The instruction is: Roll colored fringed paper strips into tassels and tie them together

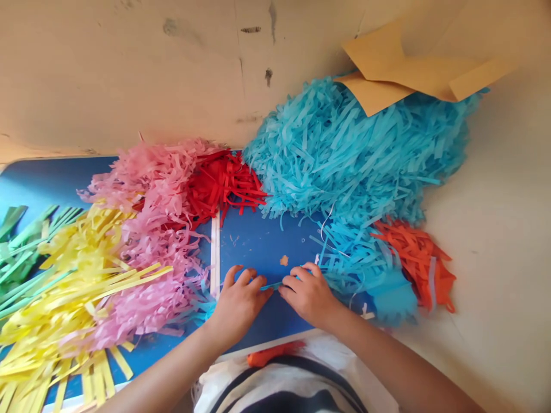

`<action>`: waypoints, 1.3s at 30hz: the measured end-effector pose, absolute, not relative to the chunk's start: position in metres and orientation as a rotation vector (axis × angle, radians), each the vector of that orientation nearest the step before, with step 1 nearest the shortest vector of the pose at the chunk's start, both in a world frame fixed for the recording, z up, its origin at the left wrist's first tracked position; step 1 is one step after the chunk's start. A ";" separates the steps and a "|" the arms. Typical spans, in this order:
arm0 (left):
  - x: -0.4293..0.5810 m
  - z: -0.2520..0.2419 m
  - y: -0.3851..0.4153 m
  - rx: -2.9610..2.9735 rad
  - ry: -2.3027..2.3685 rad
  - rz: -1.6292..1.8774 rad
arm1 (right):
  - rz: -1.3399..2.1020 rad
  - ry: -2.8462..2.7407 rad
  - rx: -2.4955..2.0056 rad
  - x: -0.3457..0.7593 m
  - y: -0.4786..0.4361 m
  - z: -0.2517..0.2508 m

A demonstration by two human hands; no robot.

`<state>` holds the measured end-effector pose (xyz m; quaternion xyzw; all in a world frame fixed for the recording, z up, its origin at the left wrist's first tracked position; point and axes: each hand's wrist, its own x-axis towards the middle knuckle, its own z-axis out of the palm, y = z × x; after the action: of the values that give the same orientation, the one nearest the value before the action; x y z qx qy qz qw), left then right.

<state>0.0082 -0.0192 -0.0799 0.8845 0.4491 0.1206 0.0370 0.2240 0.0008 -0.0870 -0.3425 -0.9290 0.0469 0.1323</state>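
Note:
Both hands are over the front part of a blue table [262, 241]. My left hand [241, 301] is closed with its fingertips on one end of a thin twisted strip of blue tissue paper [272, 285]. At the other end, my right hand [307, 292] pinches the same strip, so it is stretched between the two. A fringed bundle of blue tissue paper [357, 252] lies just right of my right hand. Left of my left hand, some blue fringe [202, 310] shows beside the pink-purple tissue fringe [150, 298].
A big heap of light-blue fringe [353, 149] stands against the wall, topped by folded tan card [408, 71]. Orange fringe [424, 264] lies at the right. Red fringe [219, 183], pink fringe [150, 172], yellow fringe [73, 275] and green strips [21, 252] spread leftward.

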 end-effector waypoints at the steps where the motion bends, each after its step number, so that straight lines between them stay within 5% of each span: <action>1: 0.009 -0.079 -0.019 2.704 1.380 0.370 | 0.104 -2.701 -0.974 0.222 0.001 -0.089; 29: -0.002 -0.096 -0.025 2.327 1.628 0.638 | 0.130 -2.656 -1.209 0.241 0.015 -0.111; 39: 0.010 -0.084 -0.015 2.247 1.763 0.406 | 0.366 -2.756 -1.405 0.222 0.032 -0.078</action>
<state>0.0097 -0.0155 -0.0844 0.7724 0.6061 0.1397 0.1283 0.2217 0.0320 -0.0783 -0.4511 -0.8846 0.1174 0.0133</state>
